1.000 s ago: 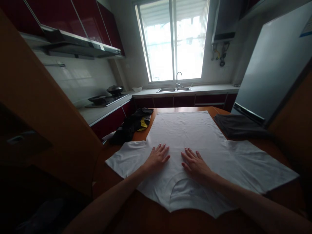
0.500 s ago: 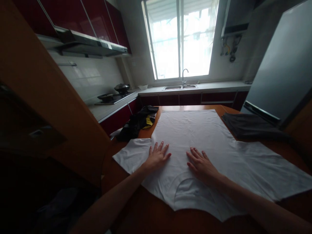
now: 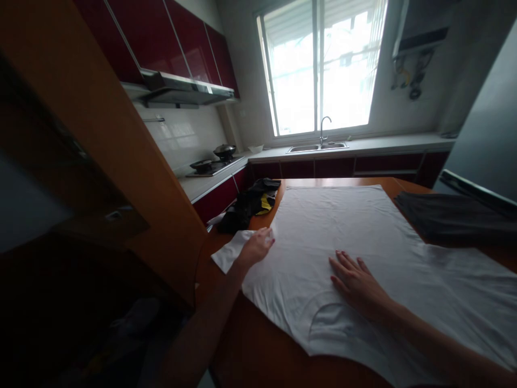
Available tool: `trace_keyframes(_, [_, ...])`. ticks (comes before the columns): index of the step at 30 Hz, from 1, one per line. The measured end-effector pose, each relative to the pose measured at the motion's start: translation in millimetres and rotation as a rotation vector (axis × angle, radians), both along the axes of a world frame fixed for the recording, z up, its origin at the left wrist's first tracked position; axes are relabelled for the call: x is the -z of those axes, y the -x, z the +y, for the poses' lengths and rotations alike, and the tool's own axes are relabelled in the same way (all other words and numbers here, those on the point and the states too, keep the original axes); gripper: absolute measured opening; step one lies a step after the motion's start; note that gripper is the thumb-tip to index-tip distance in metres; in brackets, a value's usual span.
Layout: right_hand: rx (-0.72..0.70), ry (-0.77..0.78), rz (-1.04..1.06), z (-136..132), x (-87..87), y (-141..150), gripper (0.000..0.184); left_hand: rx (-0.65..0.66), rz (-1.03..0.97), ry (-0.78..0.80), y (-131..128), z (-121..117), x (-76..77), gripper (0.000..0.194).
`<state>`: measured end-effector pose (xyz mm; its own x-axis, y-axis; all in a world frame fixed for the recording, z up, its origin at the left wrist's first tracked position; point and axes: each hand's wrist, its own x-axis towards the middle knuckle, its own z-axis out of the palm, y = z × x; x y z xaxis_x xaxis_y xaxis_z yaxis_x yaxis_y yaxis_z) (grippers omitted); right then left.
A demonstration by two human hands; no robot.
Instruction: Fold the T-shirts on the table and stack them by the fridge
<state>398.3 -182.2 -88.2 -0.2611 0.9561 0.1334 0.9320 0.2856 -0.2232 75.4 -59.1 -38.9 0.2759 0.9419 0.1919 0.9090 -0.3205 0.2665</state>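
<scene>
A white T-shirt point(image 3: 307, 237) lies spread flat, its neckline toward me and its hem at the far side. My left hand point(image 3: 257, 245) is closed at the shirt's left side, where the sleeve joins the body, its fingers curled on the fabric and pinching it. My right hand point(image 3: 355, 280) rests flat on the chest part, above the neckline, with its fingers stretched out. Light wrinkles run across the fabric around both hands.
The shirt lies on a wooden table point(image 3: 258, 334). Dark clothes with a yellow patch point(image 3: 242, 210) are heaped at the table's left edge, and folded dark grey cloth point(image 3: 456, 215) lies on the right. Beyond are a sink point(image 3: 299, 149) and a stove with pans point(image 3: 224, 151).
My left hand has gone from lying flat to closing on the shirt at its left side. The right hand stays flat on the shirt. The view has turned slightly left.
</scene>
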Motion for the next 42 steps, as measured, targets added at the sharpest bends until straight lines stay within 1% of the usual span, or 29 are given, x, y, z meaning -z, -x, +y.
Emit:
trace_keyframes(2, [0.001, -0.01, 0.0, 0.1, 1.5, -0.1, 0.055, -0.112, -0.01, 0.025, 28.7, 10.8, -9.8, 0.041])
trace_keyframes(4, [0.007, -0.021, 0.002, 0.2, 3.5, -0.2, 0.055, -0.217, 0.0, 0.042, 56.6, 18.1, -16.4, 0.039])
trace_keyframes(7, [0.01, -0.03, 0.0, 0.7, 7.2, -0.8, 0.055, -0.342, 0.007, 0.102, 89.8, 22.9, -20.0, 0.032])
trace_keyframes(9, [0.008, -0.033, 0.004, 1.2, 9.8, -1.5, 0.056, -0.386, 0.007, 0.162, 104.6, 24.0, -20.1, 0.025])
trace_keyframes(13, [0.003, -0.049, 0.02, 2.1, 14.3, -3.1, 0.056, -0.43, 0.005, 0.246, 121.7, 25.9, -19.3, 0.018])
trace_keyframes(22, [0.003, -0.059, -0.004, 3.8, 18.6, -5.0, 0.057, -0.542, 0.001, 0.331, 140.3, 29.1, -17.6, 0.022])
trace_keyframes(25, [0.004, -0.061, -0.006, 3.3, 18.1, -4.6, 0.057, -0.549, -0.027, 0.351, 139.4, 24.9, -19.3, 0.021])
trace_keyframes(29, [0.004, -0.069, 0.02, 3.3, 19.4, -4.3, 0.056, -0.493, -0.12, 0.338, 128.6, 13.3, -27.1, 0.024])
trace_keyframes(32, [0.01, -0.073, 0.063, 4.3, 19.8, -4.7, 0.054, -0.404, -0.211, 0.329, 115.4, 3.3, -40.5, 0.024])
trace_keyframes(34, [0.029, -0.087, 0.14, 5.4, 15.7, -3.4, 0.051, -0.305, -0.326, 0.359, 104.0, -2.0, -54.6, 0.029])
trace_keyframes(36, [0.006, -0.098, 0.287, 7.0, 6.0, 1.4, 0.048, -0.181, -0.493, 0.41, 88.9, -5.8, -71.6, 0.034])
trace_keyframes(38, [-0.071, -0.066, 0.499, 9.6, -8.7, 11.3, 0.046, -0.069, -0.65, 0.472, 68.5, -8.7, -87.8, 0.035])
trace_keyframes(40, [-0.148, 0.048, 0.744, 13.6, -25.2, 26.5, 0.046, 0.023, -0.737, 0.546, 43.0, -11.1, -98.2, 0.035])
trace_keyframes(42, [-0.178, 0.223, 0.972, 19.2, -39.6, 44.7, 0.051, 0.131, -0.76, 0.624, 15.8, -12.7, -99.3, 0.037])
